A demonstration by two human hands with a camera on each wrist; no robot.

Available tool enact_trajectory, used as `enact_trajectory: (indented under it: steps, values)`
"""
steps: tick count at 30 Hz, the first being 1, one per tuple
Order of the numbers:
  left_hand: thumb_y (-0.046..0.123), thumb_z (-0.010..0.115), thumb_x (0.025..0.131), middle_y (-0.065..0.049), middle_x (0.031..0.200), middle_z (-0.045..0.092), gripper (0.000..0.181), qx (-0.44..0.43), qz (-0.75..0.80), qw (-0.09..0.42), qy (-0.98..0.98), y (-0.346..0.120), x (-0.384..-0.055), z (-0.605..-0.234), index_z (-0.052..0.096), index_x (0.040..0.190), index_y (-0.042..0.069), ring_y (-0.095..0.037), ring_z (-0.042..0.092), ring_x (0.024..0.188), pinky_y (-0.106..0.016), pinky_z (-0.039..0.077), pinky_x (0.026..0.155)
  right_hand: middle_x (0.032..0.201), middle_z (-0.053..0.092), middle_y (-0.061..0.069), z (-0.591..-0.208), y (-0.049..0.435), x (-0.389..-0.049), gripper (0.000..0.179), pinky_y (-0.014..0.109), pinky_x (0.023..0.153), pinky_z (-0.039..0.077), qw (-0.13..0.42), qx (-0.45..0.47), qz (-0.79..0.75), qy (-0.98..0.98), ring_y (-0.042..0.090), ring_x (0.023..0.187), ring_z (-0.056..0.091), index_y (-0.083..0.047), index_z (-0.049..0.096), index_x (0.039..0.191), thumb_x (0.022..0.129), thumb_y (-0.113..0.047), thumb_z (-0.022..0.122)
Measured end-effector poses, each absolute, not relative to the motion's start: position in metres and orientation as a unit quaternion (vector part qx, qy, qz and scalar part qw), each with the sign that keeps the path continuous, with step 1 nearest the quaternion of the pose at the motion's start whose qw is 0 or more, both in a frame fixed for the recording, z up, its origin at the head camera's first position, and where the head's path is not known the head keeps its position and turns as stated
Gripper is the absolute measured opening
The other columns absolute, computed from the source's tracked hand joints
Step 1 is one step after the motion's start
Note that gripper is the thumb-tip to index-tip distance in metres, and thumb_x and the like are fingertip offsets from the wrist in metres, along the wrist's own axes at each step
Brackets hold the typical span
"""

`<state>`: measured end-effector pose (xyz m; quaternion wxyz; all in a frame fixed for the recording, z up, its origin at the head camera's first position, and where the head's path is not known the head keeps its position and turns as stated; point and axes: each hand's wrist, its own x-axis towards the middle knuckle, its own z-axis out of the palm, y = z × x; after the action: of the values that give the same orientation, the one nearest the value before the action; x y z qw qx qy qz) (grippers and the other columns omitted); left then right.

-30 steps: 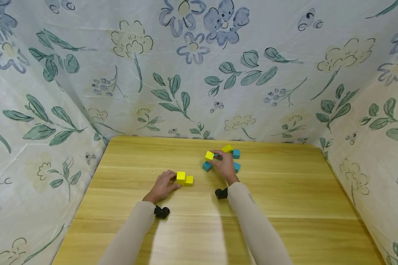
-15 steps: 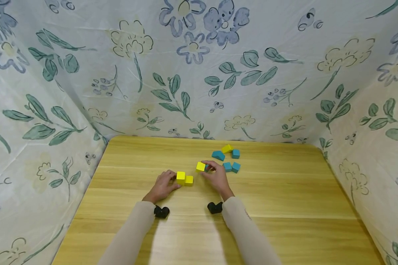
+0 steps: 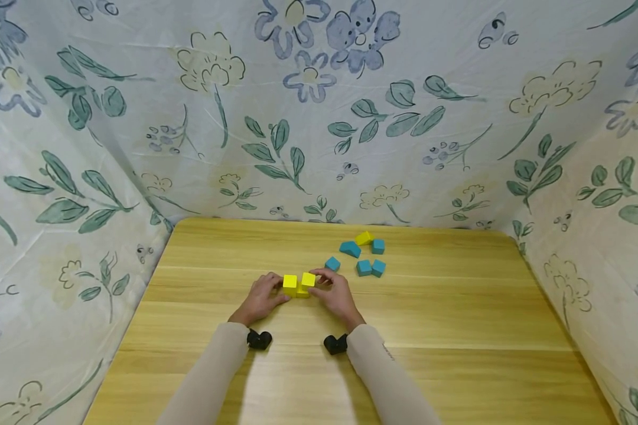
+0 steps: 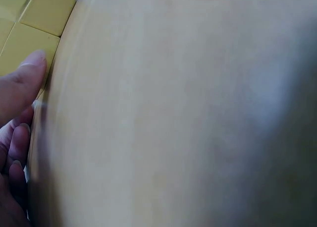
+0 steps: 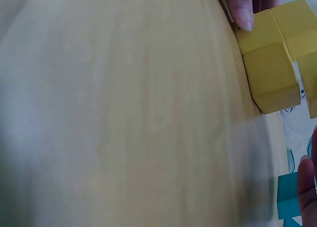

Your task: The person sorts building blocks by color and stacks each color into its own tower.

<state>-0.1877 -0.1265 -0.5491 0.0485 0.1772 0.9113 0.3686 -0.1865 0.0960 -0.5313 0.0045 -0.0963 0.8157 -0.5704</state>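
In the head view my left hand (image 3: 260, 300) grips the left side of a small stack of yellow blocks (image 3: 290, 283). The left wrist view shows its thumb flat on the lower yellow block (image 4: 30, 44). A second lower yellow block (image 5: 272, 77) sits snug beside that one on the table. Right of the stack, my right hand (image 3: 338, 297) pinches a yellow cube (image 3: 308, 280) between thumb and fingers. From the right wrist, this held cube (image 5: 310, 81) appears just over the second lower block, with a narrow gap between them.
Behind the right hand lie several blue blocks (image 3: 364, 268), one a blue wedge-like piece (image 3: 350, 248), and a yellow block (image 3: 364, 238). The wooden table (image 3: 457, 307) is walled by a floral cloth (image 3: 319, 147) at the back and sides.
My right hand has carried the yellow cube left and toward me, from the loose blocks to over the lower yellow block. The left hand has stayed at the stack.
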Motion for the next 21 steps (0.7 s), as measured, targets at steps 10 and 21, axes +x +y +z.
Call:
enact_trajectory:
  steps: [10, 21]
  values:
    - [0.021, 0.072, 0.088, -0.004, 0.108, 0.057, 0.038, 0.181, 0.371, 0.047, 0.909, -0.126, -0.1872, -0.5477, 0.062, 0.119, 0.003, -0.027, 0.049, 0.103, -0.047, 0.034, 0.09, 0.096, 0.063, 0.005, -0.5332, 0.0922, -0.1853, 0.034, 0.034, 0.08, 0.045, 0.021, -0.12, -0.548, 0.828, 0.019, 0.085, 0.053, -0.01, 0.069, 0.115, 0.082, -0.005, 0.075]
    - [0.023, 0.071, 0.088, -0.004, 0.108, 0.057, 0.037, 0.176, 0.369, 0.049, 0.911, -0.1259, -0.1874, -0.5486, 0.062, 0.119, 0.004, -0.027, 0.05, 0.103, -0.048, 0.035, 0.091, 0.099, 0.063, 0.007, -0.5306, 0.0905, -0.1858, 0.037, 0.035, 0.08, 0.045, 0.032, -0.128, -0.55, 0.825, 0.021, 0.087, 0.053, -0.006, 0.068, 0.118, 0.082, -0.003, 0.075]
